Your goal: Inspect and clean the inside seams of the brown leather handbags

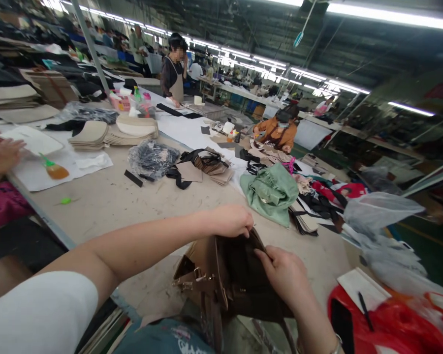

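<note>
A brown handbag (pixel 256 297) with metal fittings leans at the table's near edge, its mouth open toward me and its dark lining showing. My left hand (pixel 233 221) reaches across to the bag's far top corner, fingers closed on the rim. On the right side, my right hand (pixel 285 268) pinches the opposite edge of the opening, thumb inside the mouth. The bag's straps hang down in front of me. Just beyond my hands lies a crumpled green cloth (pixel 271 189).
Plastic-wrapped black pieces (pixel 153 158) and stacked beige panels (pixel 133 130) lie farther back. A glue bottle (pixel 55 169) stands left, near a co-worker's hands (pixel 5 152). At right are a red plastic bag (pixel 406 319), a phone (pixel 341 322) and a pen (pixel 365 310). Other people work across the table.
</note>
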`<action>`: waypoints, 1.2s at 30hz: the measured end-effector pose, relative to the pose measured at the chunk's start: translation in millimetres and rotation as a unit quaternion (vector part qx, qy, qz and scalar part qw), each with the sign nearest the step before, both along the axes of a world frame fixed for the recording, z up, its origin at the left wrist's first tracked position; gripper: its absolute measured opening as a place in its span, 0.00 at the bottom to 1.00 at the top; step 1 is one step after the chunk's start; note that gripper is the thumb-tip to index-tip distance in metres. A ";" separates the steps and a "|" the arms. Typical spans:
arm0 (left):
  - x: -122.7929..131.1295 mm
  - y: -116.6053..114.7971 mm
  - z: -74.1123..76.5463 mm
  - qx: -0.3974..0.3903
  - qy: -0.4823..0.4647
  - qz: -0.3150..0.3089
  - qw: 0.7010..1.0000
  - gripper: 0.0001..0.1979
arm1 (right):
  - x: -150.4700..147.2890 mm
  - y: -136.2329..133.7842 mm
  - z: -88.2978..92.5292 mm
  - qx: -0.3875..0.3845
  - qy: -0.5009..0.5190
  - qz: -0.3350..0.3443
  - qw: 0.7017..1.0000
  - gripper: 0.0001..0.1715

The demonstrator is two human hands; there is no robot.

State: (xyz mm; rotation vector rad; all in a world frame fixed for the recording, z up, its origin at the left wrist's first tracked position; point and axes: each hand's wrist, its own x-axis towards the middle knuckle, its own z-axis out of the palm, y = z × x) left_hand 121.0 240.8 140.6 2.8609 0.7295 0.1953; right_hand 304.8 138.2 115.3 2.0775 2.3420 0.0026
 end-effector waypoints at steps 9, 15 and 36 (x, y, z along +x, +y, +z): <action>8.4 0.0 -6.8 0.043 -0.027 0.037 0.998 0.09 | 2.3 -3.9 -7.4 0.027 0.019 0.035 0.999 0.24; 9.7 -1.3 -10.5 0.031 -0.040 0.066 0.997 0.10 | 1.2 -4.6 -7.0 0.019 0.014 0.029 0.999 0.25; 15.0 2.9 -16.1 0.030 -0.073 0.075 0.994 0.08 | 8.5 6.3 -3.1 -0.045 0.109 0.002 0.993 0.27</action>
